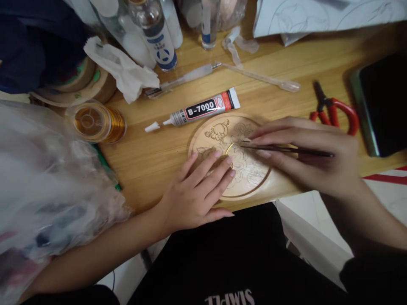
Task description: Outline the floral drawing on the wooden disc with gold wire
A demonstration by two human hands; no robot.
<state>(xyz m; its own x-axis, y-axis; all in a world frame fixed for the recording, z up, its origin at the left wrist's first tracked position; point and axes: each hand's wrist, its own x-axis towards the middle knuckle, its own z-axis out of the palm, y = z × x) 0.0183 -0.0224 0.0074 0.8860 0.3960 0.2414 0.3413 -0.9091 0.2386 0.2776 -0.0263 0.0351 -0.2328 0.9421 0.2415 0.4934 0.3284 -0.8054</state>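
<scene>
A round wooden plate (254, 178) with a pencilled floral pattern lies at the table's near edge. Gold wire (217, 130) outlines one motif at its upper left. My left hand (203, 186) rests on the plate with fingers spread, its fingertips near a curved piece of gold wire (228, 148). From the right, my right hand (305, 152) grips dark tweezers (295, 150), whose tips are over the plate close to that wire's upper end. Whether the tips pinch the wire I cannot tell. Just beyond the plate lies a B-7000 glue tube (203, 108) with a white nozzle.
A spool of gold wire (95, 120) stands at left, beside a plastic bag (57, 203). Red-handled pliers (333, 111) and a phone (381, 106) lie at right. Farther back are a pen-like tool (187, 78), a plastic pipette (263, 78), a labelled bottle (159, 42) and drawn sheets (318, 19).
</scene>
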